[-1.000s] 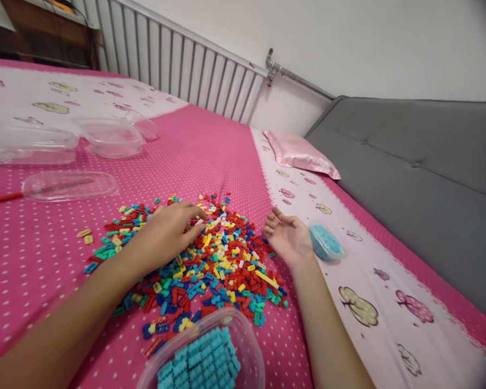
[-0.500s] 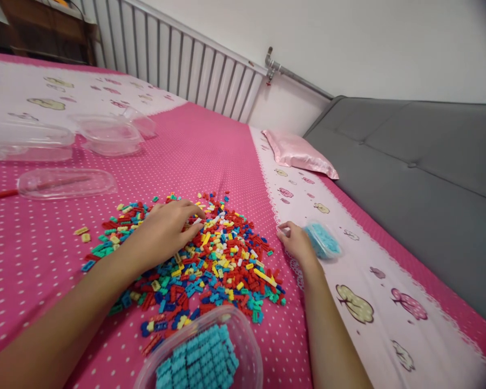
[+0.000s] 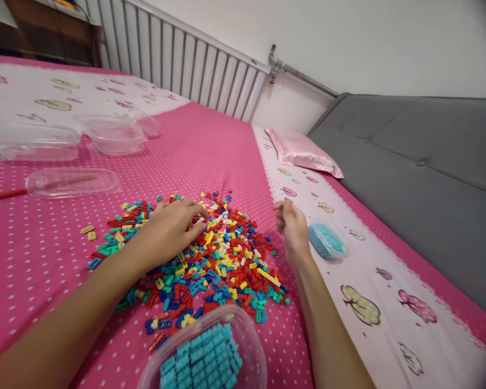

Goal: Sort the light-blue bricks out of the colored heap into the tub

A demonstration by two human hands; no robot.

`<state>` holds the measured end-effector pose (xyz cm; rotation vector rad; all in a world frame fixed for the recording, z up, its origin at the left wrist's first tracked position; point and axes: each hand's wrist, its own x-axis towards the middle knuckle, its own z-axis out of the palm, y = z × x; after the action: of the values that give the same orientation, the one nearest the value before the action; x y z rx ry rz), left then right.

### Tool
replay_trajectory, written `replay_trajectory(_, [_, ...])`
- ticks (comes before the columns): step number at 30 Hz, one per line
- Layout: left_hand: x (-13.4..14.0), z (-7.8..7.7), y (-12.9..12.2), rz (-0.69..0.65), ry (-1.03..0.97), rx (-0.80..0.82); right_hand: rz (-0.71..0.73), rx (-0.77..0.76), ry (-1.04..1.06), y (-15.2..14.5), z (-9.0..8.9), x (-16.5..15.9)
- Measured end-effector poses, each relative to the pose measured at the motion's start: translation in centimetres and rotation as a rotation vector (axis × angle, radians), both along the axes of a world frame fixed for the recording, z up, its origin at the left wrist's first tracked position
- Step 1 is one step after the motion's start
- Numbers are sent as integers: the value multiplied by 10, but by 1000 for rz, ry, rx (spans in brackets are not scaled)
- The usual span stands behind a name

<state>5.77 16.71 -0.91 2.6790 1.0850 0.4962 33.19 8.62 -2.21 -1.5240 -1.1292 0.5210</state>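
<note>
My left hand (image 3: 176, 227) rests palm down on the pile of small plastic building blocks (image 3: 227, 254), its fingers curled. A white block (image 3: 200, 220) shows between its thumb and fingertips. To the right of the pile, my right hand (image 3: 292, 227) is raised a little with the fingers folded in; whatever it may hold is hidden. Close beside it stands a small clear tub of light-blue blocks (image 3: 327, 239). At the near edge, a clear plastic box (image 3: 259, 351) holds a slab of turquoise blocks (image 3: 202, 356) set in rows.
Clear plastic containers (image 3: 115, 135) stand at the left on the pink dotted bedspread (image 3: 210, 146). Nearer lies a clear lid (image 3: 73, 182) with a red stick (image 3: 8, 194). A pink pillow (image 3: 303, 151) lies by the grey headboard (image 3: 429, 162); a radiator (image 3: 194, 59) lines the wall.
My right hand has lifted slightly and turned, its fingers now curled in more tightly. My left hand stays on the pile. The view has shifted slightly.
</note>
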Motion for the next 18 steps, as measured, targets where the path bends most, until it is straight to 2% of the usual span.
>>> replay_trajectory(2, [0,0,-1,6,10,-2,1,-60,-181,-3,0,-5])
replay_trajectory(5, [0,1,-2,13,14,-6,47,-230,-443,-7,-2,-11])
replay_trajectory(9, [1,1,-3,27,13,-3,130,-393,-673,-6,-7,-17])
replay_trajectory(13, [1,2,-5,2,5,-15,161,-462,-789,-2,-9,-19])
replay_trajectory(18, [2,3,-6,18,29,-11,210,-500,-812,0,-12,-16])
